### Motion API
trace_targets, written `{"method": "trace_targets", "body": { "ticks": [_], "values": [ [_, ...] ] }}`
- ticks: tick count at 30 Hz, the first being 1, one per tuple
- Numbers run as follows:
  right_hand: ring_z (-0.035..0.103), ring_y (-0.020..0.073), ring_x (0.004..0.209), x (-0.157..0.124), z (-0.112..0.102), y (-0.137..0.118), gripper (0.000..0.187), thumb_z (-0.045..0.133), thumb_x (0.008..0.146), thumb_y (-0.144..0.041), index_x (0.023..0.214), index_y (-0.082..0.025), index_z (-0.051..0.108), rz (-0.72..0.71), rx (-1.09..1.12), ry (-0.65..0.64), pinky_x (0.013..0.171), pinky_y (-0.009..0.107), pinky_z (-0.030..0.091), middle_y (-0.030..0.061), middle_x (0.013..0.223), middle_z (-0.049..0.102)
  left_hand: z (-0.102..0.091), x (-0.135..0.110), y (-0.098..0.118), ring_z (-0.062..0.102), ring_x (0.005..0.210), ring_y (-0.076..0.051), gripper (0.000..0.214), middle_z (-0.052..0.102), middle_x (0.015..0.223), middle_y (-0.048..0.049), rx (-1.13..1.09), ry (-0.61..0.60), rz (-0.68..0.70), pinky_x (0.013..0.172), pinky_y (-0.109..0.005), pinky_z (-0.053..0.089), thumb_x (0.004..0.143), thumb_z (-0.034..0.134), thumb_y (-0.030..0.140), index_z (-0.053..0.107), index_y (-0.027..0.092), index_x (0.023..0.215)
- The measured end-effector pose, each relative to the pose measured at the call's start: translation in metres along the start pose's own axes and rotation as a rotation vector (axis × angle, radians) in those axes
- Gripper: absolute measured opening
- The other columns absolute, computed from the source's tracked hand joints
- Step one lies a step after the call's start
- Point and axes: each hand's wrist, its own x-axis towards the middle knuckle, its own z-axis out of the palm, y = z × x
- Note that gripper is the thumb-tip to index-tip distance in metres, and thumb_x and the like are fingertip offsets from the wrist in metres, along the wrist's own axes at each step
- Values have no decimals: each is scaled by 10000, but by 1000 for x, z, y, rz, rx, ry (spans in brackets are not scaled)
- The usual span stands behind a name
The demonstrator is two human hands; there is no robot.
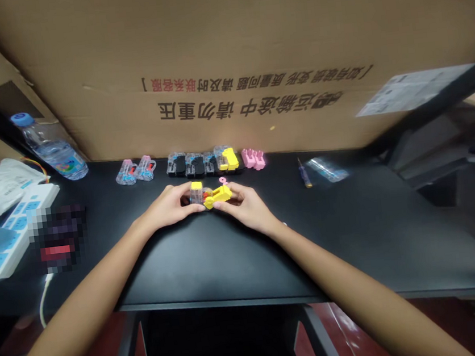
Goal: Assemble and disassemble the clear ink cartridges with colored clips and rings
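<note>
Both my hands meet at the middle of the black table (212, 261). My left hand (171, 205) is closed around a small clear plastic part with a yellow top (197, 192). My right hand (247, 205) pinches a yellow plastic piece (218, 196) that touches the clear part. A small pink ring (222, 180) lies just behind them. Further back stands a row of small parts: two clear-and-pink ones (136, 170), several clear-and-black ones (193, 164), a yellow one (229, 159) and a pink one (253, 158).
A large cardboard sheet (249, 56) leans behind the table. A water bottle (51, 147), a white bag (2, 182) and a power strip (10, 232) lie at the left. A small screwdriver (304, 174) and a clear bag (327, 169) lie at the right.
</note>
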Motion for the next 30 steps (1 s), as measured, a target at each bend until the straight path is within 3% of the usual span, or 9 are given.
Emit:
{"method": "trace_targets", "body": {
  "ticks": [17,20,23,26,30],
  "values": [
    [780,280,998,0,3,0,424,878,837,-551,1040,-209,731,-3,0,-1,955,461,640,88,1071,807,0,0,6,799,1039,-271,412,822,1176,-93,-17,-30,10,949,-408,616,927,809,429,696,193,1246],
    [775,281,1019,1,3,-2,452,839,878,-558,1158,-220,733,0,37,16,939,458,652,95,1138,803,-1,0,10,802,1035,-252,574,827,1158,-73,-64,-2,21,934,-374,618,931,813,447,608,222,1417],
    [770,260,957,1,1,-2,627,794,914,-591,1430,-268,643,8,115,84,843,432,678,84,1160,793,-2,0,13,801,895,-208,609,830,1003,-36,-50,140,39,917,-345,615,1012,718,426,518,232,1553],
    [760,249,887,2,-2,-1,767,778,926,-603,1579,-282,536,18,163,117,823,430,685,70,1092,794,-2,-1,14,795,905,-182,447,829,1089,-56,20,212,136,968,-345,608,1091,581,338,589,247,1528],
    [767,279,1012,1,-7,2,712,778,930,-580,1545,-270,598,101,183,69,927,456,668,77,1140,799,2,-3,10,779,1003,-189,363,801,1270,-90,135,132,291,951,-352,616,1081,597,262,709,253,1426]
  ]
}}
